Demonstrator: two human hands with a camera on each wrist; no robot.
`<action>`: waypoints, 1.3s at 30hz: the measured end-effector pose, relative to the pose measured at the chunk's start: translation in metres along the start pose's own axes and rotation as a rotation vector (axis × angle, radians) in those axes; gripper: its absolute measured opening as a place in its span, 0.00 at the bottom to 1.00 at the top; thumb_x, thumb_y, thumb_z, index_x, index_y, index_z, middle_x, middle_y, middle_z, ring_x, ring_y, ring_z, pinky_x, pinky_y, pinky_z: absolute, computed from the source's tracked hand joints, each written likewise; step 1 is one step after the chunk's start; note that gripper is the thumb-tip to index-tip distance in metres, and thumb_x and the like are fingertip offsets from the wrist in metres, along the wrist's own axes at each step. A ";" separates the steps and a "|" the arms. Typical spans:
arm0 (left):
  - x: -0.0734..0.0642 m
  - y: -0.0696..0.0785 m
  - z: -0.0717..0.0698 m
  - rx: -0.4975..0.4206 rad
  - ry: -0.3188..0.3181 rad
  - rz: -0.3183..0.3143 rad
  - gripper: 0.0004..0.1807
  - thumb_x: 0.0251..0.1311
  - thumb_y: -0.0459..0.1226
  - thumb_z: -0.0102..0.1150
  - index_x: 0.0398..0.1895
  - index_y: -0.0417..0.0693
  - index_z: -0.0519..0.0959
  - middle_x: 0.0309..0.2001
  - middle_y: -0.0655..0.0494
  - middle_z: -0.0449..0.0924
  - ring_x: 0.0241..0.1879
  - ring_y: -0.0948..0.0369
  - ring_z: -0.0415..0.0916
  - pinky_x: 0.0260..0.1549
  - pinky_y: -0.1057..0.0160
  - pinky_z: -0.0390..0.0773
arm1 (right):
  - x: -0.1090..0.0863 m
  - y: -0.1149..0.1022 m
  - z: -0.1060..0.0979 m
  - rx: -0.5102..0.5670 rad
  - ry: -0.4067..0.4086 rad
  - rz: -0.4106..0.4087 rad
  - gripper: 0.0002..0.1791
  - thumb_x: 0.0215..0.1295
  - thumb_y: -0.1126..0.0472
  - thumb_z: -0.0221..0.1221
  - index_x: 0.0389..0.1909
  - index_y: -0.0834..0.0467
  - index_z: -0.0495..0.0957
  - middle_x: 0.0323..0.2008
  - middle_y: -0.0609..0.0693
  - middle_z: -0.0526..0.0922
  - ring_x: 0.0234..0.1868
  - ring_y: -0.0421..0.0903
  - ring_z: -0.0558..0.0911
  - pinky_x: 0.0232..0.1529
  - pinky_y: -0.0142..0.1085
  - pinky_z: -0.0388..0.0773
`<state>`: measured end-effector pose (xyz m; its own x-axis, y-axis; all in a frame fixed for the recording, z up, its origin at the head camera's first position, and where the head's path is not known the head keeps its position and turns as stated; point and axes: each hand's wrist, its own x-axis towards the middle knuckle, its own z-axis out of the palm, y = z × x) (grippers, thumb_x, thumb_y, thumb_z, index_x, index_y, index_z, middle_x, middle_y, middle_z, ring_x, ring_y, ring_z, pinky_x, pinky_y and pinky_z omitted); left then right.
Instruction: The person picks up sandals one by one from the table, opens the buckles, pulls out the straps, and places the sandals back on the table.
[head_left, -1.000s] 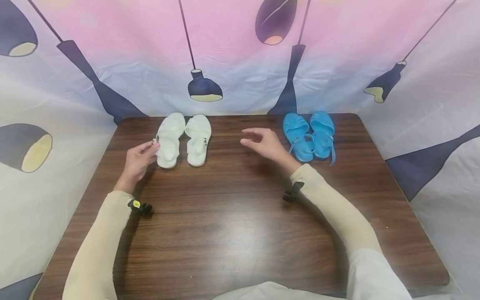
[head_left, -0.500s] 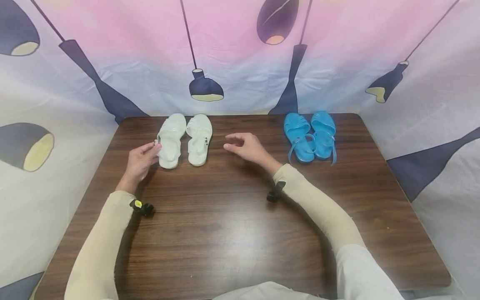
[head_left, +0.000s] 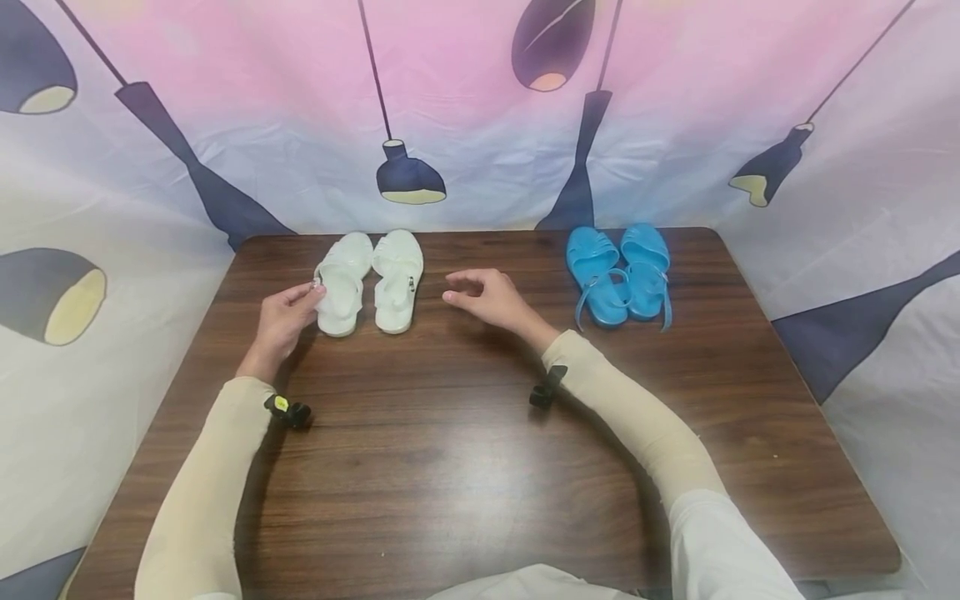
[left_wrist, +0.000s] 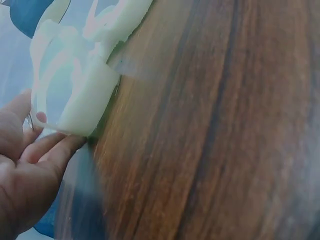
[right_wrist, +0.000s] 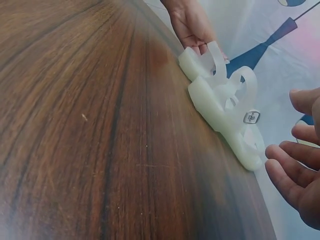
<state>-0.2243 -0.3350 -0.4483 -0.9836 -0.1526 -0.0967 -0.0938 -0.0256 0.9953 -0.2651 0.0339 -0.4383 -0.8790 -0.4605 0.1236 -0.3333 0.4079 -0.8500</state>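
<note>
Two white sandals stand side by side, toes to the far edge of the table. My left hand pinches the outer strap of the left white sandal between thumb and fingers. In the left wrist view, the fingers lie right at this sandal's sole edge. Just to its right is the other white sandal, whose metal buckle shows in the right wrist view. My right hand hovers to the right of the pair, fingers loosely bent, with nothing in it.
A pair of blue sandals stands at the back right of the brown wooden table, straps hanging loose. Behind the table's far edge hangs a cloth printed with lamps, which also covers both sides.
My right hand has moved left, away from the blue sandals and closer to the white pair. The left hand and the left white sandal have shifted slightly right.
</note>
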 end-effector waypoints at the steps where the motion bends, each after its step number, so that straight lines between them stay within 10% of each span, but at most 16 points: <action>1: 0.003 -0.002 0.000 0.047 0.006 -0.005 0.14 0.69 0.37 0.64 0.53 0.39 0.83 0.47 0.55 0.86 0.43 0.72 0.80 0.44 0.72 0.82 | 0.000 0.000 0.000 -0.002 0.002 0.000 0.28 0.66 0.44 0.67 0.61 0.56 0.82 0.55 0.50 0.86 0.53 0.46 0.86 0.55 0.39 0.81; 9: 0.010 0.000 0.007 0.528 0.027 -0.010 0.39 0.74 0.57 0.50 0.74 0.36 0.66 0.69 0.34 0.70 0.61 0.52 0.75 0.61 0.58 0.77 | -0.003 0.006 -0.005 -0.014 0.016 -0.002 0.27 0.66 0.43 0.67 0.60 0.55 0.82 0.55 0.48 0.86 0.53 0.45 0.85 0.55 0.38 0.81; 16: -0.005 0.023 0.041 0.680 0.104 0.293 0.31 0.71 0.50 0.59 0.69 0.41 0.73 0.64 0.36 0.75 0.65 0.41 0.70 0.64 0.41 0.68 | -0.008 0.005 -0.020 -0.034 0.015 0.006 0.28 0.67 0.43 0.67 0.62 0.55 0.81 0.58 0.49 0.85 0.52 0.44 0.86 0.53 0.38 0.81; 27: -0.024 0.037 0.113 0.793 -0.086 0.703 0.26 0.64 0.38 0.67 0.63 0.38 0.77 0.61 0.38 0.79 0.63 0.41 0.72 0.65 0.42 0.67 | -0.032 0.001 -0.064 -0.137 0.071 0.037 0.30 0.68 0.41 0.65 0.65 0.52 0.79 0.61 0.51 0.83 0.54 0.47 0.85 0.55 0.46 0.82; 39: -0.037 0.029 0.184 0.753 -0.252 0.651 0.26 0.70 0.46 0.62 0.66 0.44 0.75 0.62 0.45 0.80 0.61 0.48 0.78 0.59 0.47 0.77 | -0.068 0.014 -0.115 -0.204 0.181 0.100 0.30 0.69 0.43 0.64 0.66 0.55 0.78 0.62 0.55 0.81 0.58 0.55 0.83 0.56 0.51 0.81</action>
<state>-0.2189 -0.1483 -0.4138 -0.8741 0.2989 0.3830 0.4823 0.6280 0.6108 -0.2490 0.1617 -0.3996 -0.9515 -0.2690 0.1493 -0.2872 0.6028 -0.7444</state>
